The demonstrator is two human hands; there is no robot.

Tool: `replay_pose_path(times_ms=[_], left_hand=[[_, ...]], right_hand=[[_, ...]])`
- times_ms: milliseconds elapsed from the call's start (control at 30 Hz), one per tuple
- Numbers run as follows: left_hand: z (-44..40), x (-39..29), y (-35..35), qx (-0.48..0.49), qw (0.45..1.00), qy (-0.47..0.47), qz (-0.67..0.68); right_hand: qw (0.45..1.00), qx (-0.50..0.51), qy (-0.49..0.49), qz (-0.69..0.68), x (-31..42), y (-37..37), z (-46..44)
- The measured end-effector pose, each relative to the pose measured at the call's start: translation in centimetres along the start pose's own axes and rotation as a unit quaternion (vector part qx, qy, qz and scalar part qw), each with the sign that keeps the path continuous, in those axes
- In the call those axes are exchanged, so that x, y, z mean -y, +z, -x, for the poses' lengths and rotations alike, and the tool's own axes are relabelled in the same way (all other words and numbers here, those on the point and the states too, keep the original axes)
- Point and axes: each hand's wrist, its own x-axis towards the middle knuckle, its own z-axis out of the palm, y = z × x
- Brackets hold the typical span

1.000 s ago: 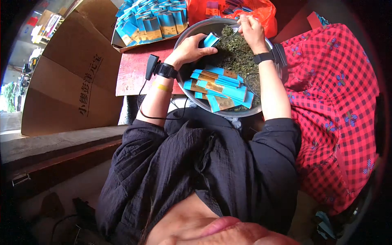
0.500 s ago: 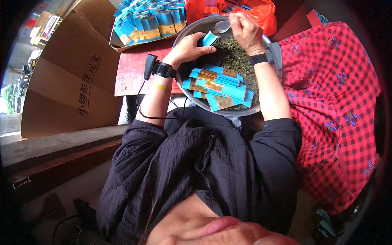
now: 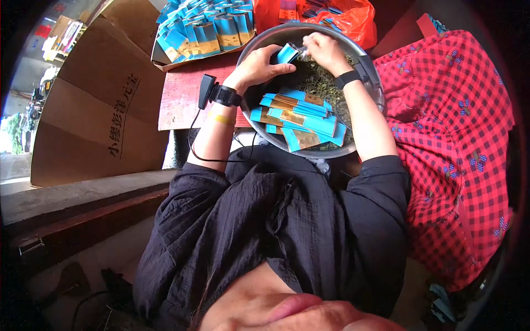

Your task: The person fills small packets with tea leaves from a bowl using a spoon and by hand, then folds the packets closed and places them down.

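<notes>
My left hand point(image 3: 260, 66) is closed around a small blue paper packet point(image 3: 287, 53), tilted over the far left part of a metal basin point(image 3: 376, 83). Right at the packet's upper end, my right hand point(image 3: 326, 53) is closed on a clear spoon point(image 3: 302, 52), mostly hidden by the fingers. Dried green leaves point(image 3: 314, 80) cover the basin's bottom. On the leaves nearest my body lies a loose pile of flat blue-and-gold packets point(image 3: 303, 117).
A cardboard tray of upright filled-looking packets point(image 3: 221, 34) stands on a red board point(image 3: 185, 99) at the far left. Behind the basin is a red plastic bag point(image 3: 356, 22). A big cardboard box point(image 3: 88, 110) is at left, red checked cloth point(image 3: 441, 149) at right.
My right hand has come down and left, bringing the spoon to the packet's upper end. My left hand still holds the packet in nearly the same place.
</notes>
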Motion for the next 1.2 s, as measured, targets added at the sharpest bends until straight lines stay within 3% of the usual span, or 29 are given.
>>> replay_pose_path(times_ms=[100,200,333,400,433,533,633,700,767,833,900,933,1000,1033,1200], left_hand=[[-0.9,1.8,0.6,-0.041,0.996,0.083,-0.004],[-1.2,2.4,0.9,-0.058,0.993,0.101,-0.007],[-1.1,2.3,0.8,-0.060,0.990,0.130,-0.003],[-0.7,1.6,0.6,-0.056,0.992,0.106,-0.029],[-0.6,1.3,0.4,-0.054,0.992,0.107,-0.030],[-0.3,0.7,0.1,0.000,0.999,0.043,0.003],[-0.4,0.9,0.1,0.003,1.000,0.026,-0.003],[-0.7,1.7,0.5,-0.058,0.990,0.132,-0.011],[-0.9,1.8,0.6,-0.056,0.991,0.118,-0.021],[-1.0,2.1,0.6,-0.053,0.992,0.105,-0.033],[-1.0,2.1,0.7,-0.075,0.984,0.161,-0.031],[-0.7,1.6,0.5,-0.074,0.983,0.162,-0.031],[0.1,0.4,0.0,-0.034,0.996,0.075,-0.023],[0.0,0.5,0.1,-0.035,0.996,0.077,-0.023],[-0.9,2.1,0.8,-0.075,0.987,0.140,-0.014]], right_hand=[[0.994,-0.096,0.011,-0.043,0.2,-2.2,-0.5],[0.981,-0.180,-0.028,-0.067,2.0,-3.7,-0.1],[0.977,-0.191,-0.098,-0.018,4.3,-3.0,0.7],[0.968,-0.174,-0.175,0.048,5.2,-2.3,1.2],[0.954,-0.191,-0.232,0.017,5.6,-1.5,1.0],[0.945,-0.166,-0.276,0.060,6.5,-0.8,1.5],[0.945,-0.179,-0.266,0.061,6.3,-1.7,1.2],[0.946,-0.205,-0.244,0.060,6.2,-2.8,1.3],[0.949,-0.235,-0.209,0.022,5.6,-3.1,1.1],[0.947,-0.222,-0.230,0.020,5.7,-2.5,1.1],[0.945,-0.192,-0.264,0.022,6.2,-1.5,1.4],[0.960,-0.143,-0.232,0.057,6.5,-1.2,2.0],[0.958,-0.140,-0.246,0.049,6.5,-1.0,1.8],[0.958,-0.140,-0.247,0.050,6.2,-1.1,1.6],[0.973,-0.205,-0.105,0.016,4.0,-3.7,0.5]])
